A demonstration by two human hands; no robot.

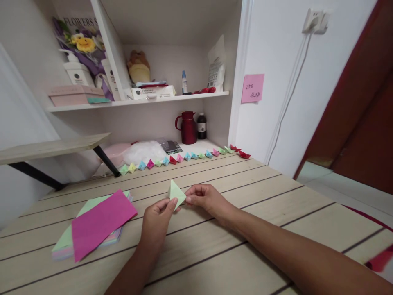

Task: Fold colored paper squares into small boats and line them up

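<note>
A small folded piece of pale green paper [176,194], with a pointed top and a crease down its face, is held up over the slatted table between both hands. My left hand [159,213] pinches its lower left part between thumb and fingers. At the paper's right corner, my right hand [205,199] has thumb and forefinger pressed together on the tip. Left of my hands lies a stack of coloured paper sheets [61,248], with a magenta sheet [102,225] askew on top.
A row of small folded paper boats [172,160] lines the table's back edge. Behind it, a red jug [188,128] and a dark bottle [202,126] stand below a loaded shelf [123,103]. A raised wooden stand [55,147] occupies the left. A pink note [252,88] sticks to the wall.
</note>
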